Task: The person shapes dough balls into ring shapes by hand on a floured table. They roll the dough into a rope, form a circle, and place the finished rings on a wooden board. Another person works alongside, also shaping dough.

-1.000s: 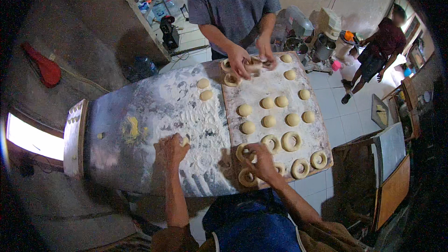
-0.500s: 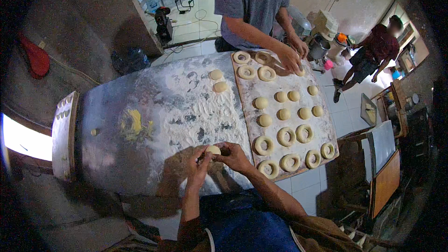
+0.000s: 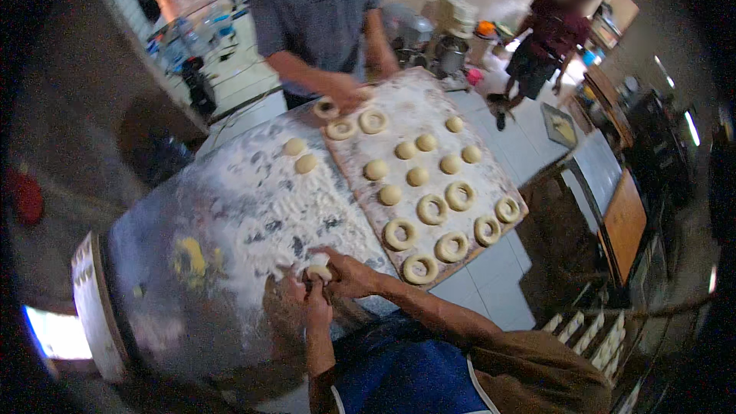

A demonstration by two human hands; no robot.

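Observation:
Near the front edge of the floured table, a pale piece of dough (image 3: 318,271) is held between both hands. My left hand (image 3: 310,290) grips it from the left and below, fingers curled. Around its right side close the fingers of my right hand (image 3: 349,275). The dough's exact shape is partly hidden by fingers and blur. To the right lies a floured wooden board (image 3: 491,192) bearing several dough rings (image 3: 452,247) and several round dough balls (image 3: 418,176). Two dough balls (image 3: 306,163) sit on the flour left of the board.
Across the table a person in a grey shirt (image 3: 322,23) reaches over the board's far end. Another person (image 3: 540,38) stands at the far right. A yellow smear (image 3: 191,256) marks the table's left part. A second board (image 3: 100,307) stands at the left end.
My view has turned, so the table and board appear tilted and shifted left. Both hands still hold the dough, fingers repositioned around it. The person opposite has moved their hands over the board's far rings.

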